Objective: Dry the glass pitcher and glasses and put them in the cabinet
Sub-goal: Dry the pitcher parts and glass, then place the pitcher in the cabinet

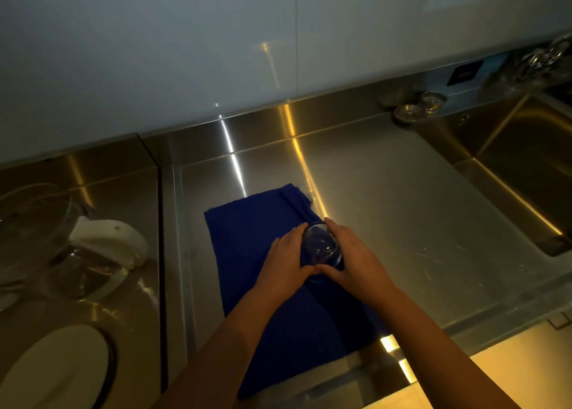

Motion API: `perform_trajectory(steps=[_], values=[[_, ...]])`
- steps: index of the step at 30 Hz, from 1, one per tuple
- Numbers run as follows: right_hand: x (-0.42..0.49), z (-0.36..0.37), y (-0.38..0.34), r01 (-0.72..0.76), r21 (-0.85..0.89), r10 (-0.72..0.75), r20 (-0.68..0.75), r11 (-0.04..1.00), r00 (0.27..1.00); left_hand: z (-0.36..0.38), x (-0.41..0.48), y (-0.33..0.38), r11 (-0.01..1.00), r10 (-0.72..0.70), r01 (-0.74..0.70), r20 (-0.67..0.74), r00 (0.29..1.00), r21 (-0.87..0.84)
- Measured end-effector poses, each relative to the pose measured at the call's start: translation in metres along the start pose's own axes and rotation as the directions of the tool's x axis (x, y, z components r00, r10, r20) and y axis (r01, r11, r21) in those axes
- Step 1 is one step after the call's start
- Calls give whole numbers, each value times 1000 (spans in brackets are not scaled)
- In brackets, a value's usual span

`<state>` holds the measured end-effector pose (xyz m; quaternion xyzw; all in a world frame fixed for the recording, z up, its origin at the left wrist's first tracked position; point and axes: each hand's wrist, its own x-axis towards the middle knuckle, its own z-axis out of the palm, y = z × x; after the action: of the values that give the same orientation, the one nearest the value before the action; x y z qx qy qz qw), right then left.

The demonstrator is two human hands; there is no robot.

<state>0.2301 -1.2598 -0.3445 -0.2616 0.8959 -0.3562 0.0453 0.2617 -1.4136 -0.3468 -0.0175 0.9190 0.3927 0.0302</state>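
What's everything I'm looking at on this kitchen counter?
glass: one, clear, on the cloth between both hands
cloth: one, dark blue, spread on counter
pitcher: one, clear with white handle, far left
lid: one, white, bottom left
counter: one, steel, centre
sink: one, steel, right
sink plugs: two, metal, ledge beside sink
glassware: count unclear, clear, top right
left hand: one, grips glass's left side
right hand: one, grips glass's right side

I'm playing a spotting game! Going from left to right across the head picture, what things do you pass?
Pitcher → left hand → glass → right hand → sink. I left out the cloth because it spreads beneath both hands.
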Motion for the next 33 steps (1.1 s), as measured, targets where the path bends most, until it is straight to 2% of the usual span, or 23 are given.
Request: perform_trajectory(steps=[10,18,23,28,33], values=[[2,-2,-4,61,83,-63,22,995,998,-1,-8,-7,998,-3,-4,-116,993,-60],[6,6,-29,177,48,-180,84,983,980,-20,-33,-16,984,126,-93,-224,966,153],[8,13,-45,213,60,-219,107,975,970,-30,-52,-22,977,166,-120,-276,947,174],[5,19,-54,190,140,-200,68,972,977,-38,-65,-37,970,188,-140,-249,950,200],[1,22,-66,210,249,-218,5,945,976,-53,-67,-50,956,140,-83,-191,972,280]])
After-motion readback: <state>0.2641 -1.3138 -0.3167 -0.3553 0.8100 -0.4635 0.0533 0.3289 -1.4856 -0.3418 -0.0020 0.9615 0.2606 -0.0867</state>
